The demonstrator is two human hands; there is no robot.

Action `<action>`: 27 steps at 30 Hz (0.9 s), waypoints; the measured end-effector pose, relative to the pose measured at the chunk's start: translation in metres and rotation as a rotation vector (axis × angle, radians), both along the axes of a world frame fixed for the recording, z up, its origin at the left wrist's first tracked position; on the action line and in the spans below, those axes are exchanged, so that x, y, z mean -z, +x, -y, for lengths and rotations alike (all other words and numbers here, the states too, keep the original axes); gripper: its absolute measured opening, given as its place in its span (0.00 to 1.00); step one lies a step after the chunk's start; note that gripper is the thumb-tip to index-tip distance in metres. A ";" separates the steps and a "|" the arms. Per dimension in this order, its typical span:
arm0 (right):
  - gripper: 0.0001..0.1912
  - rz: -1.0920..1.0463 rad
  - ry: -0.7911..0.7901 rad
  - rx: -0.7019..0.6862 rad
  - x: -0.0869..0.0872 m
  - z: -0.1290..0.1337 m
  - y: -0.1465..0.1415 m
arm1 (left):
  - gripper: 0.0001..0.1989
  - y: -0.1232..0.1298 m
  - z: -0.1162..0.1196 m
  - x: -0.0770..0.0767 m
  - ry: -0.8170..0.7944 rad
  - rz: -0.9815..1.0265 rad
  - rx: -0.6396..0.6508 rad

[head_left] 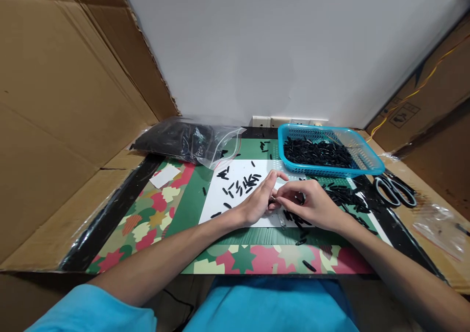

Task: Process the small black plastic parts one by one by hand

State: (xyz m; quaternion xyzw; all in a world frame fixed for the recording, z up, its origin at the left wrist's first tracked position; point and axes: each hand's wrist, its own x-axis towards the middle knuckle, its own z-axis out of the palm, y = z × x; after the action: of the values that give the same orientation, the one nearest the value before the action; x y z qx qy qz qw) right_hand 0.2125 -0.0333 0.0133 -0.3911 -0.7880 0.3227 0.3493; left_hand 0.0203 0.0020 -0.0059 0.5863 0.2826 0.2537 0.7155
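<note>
Over the white sheet (216,195), my left hand (260,200) and my right hand (310,204) meet, their fingertips close together. A small piece, too small to make out, sits between them. My left hand's fingers are curled and partly hidden behind its palm and thumb. The thumb and index finger of my right hand pinch at the same spot. Small black pieces (251,181) lie scattered on the sheet to the left of my hands, and more black pieces (297,219) lie under my right hand. A short clear strip (282,219) shows just below my fingers.
A blue basket (330,169) of black pieces stands at the back right. Beside it are a loose black pile (345,197), scissors (394,190) and a clear bag (438,229). A filled plastic bag (187,138) lies back left, near a white paper piece (164,175). Cardboard walls flank the table.
</note>
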 end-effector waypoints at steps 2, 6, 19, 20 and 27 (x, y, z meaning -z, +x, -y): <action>0.07 0.029 0.026 0.012 0.001 0.000 -0.001 | 0.30 0.000 0.001 -0.001 -0.002 0.001 0.004; 0.08 0.089 0.070 0.009 0.004 0.000 -0.003 | 0.30 0.000 0.002 -0.006 0.001 -0.011 0.029; 0.08 -0.061 0.269 0.185 0.000 -0.006 0.015 | 0.23 -0.002 -0.004 -0.008 -0.175 0.010 -0.076; 0.07 -0.062 0.279 0.190 0.000 -0.007 0.016 | 0.23 -0.002 -0.004 -0.008 -0.174 0.031 -0.072; 0.05 -0.085 0.332 0.211 0.001 -0.010 0.019 | 0.17 -0.003 -0.003 -0.010 -0.126 0.082 -0.091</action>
State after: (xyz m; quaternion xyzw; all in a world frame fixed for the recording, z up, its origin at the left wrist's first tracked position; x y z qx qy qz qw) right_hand 0.2312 -0.0233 0.0119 -0.3943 -0.7696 0.1662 0.4739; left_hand 0.0175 0.0051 0.0045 0.5156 0.2948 0.2915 0.7498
